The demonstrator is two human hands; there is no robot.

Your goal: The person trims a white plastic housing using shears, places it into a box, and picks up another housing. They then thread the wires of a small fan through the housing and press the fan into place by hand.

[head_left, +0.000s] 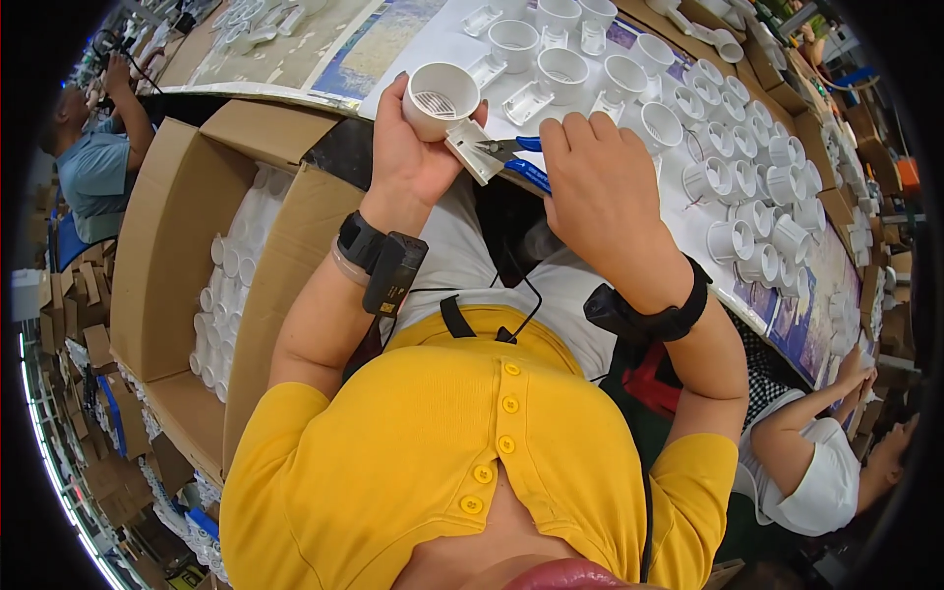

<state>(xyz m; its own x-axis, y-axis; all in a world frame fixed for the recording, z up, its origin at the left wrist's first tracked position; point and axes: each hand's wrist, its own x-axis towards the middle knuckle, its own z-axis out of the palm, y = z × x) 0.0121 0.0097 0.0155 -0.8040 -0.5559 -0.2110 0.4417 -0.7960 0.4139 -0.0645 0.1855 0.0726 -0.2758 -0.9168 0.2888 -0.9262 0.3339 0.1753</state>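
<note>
My left hand (411,157) is closed around a white plastic cup-shaped housing (442,90), its round mouth tilted toward me with ribbed slots showing inside. From the housing a flat rectangular white arm (475,155) sticks out to the lower right. My right hand (605,187) grips blue-handled cutting pliers (529,162); their metal jaws reach the rectangular arm. Whether the jaws are closed on it I cannot tell. Just beyond, several similar white housings (562,74) with rectangular arms stand on the table.
An open cardboard box (157,256) on my left holds many white cups (228,295). More white housings (733,239) crowd the right of the white-covered table (678,211). One person (88,162) sits at far left; another person (801,462) works at the table on the right.
</note>
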